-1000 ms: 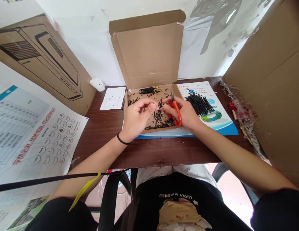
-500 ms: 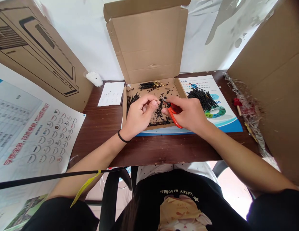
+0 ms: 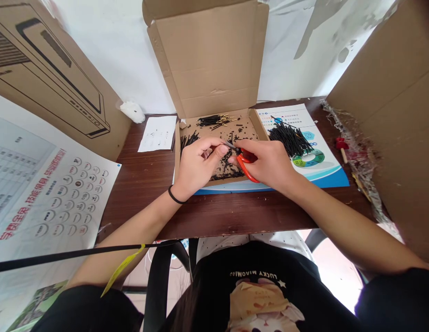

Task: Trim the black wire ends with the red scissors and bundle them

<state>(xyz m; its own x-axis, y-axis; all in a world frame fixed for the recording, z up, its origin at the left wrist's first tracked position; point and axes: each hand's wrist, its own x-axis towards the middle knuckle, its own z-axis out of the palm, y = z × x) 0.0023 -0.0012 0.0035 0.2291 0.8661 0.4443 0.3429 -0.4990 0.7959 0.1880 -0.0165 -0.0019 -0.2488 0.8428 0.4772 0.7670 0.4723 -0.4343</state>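
Note:
In my right hand [image 3: 269, 159] is a pair of scissors with orange handles [image 3: 247, 169], its blades pointing left. The blade tips reach the fingertips of my left hand [image 3: 200, 161], which is closed in a pinch. Whatever lies between those fingers is too small and hidden to make out. Both hands are over an open cardboard box [image 3: 261, 127] strewn with short black scraps [image 3: 228, 173]. Thin black sticks with gold ends [image 3: 214, 121] lie at the box's back, and more black sticks [image 3: 189, 139] sit at its left side, partly behind my left hand.
Right of the box, a big pile of black sticks [image 3: 290, 138] rests on a printed sheet [image 3: 328, 173]. A small white paper [image 3: 157, 133] lies to the left. Cardboard panels [image 3: 390, 115] stand on both sides; crumpled clear plastic [image 3: 359, 157] runs along the right one.
The scissors have moved slightly left, and their blades now meet my left fingertips. My left hand keeps its pinch. The whole view has shifted a little.

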